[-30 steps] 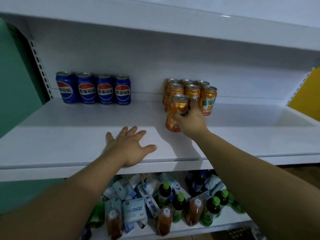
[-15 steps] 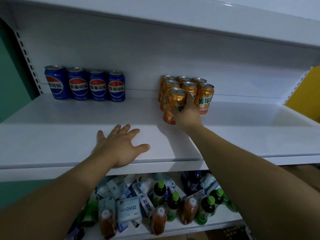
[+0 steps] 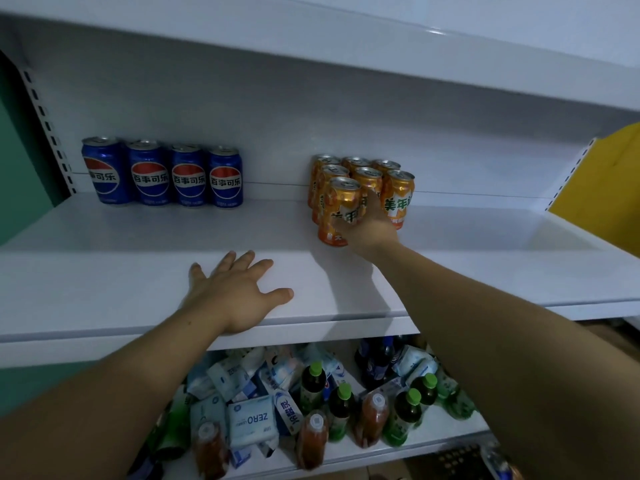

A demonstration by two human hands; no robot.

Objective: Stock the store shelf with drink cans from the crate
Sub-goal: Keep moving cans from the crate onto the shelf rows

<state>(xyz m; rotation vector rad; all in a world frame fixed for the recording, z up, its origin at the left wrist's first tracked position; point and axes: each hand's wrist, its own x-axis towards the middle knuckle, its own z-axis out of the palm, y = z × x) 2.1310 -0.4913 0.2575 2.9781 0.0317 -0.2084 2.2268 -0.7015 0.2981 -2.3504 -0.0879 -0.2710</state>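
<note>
Setting an orange can (image 3: 341, 206) at the front of its group on the shelf (image 3: 104, 271).
Nearest, bottles (image 3: 341, 407) and packets (image 3: 249, 424) are seen on the lower shelf (image 3: 346, 459); no crate is seen. Above them, the left hand (image 3: 239, 296) is laid flat on the shelf's front, fingers spread, nothing held. Further in, the can is gripped low on its side by the right hand (image 3: 370, 230), fingers curled about it; whether its base is on the board cannot be told. Behind it, six orange cans (image 3: 400, 192) are packed upright, and four blue cans (image 3: 149, 178) are lined along the back wall, well apart to the left. The can is judged stiff, smooth and fairly heavy if full, and best held around mid-wall.
</note>
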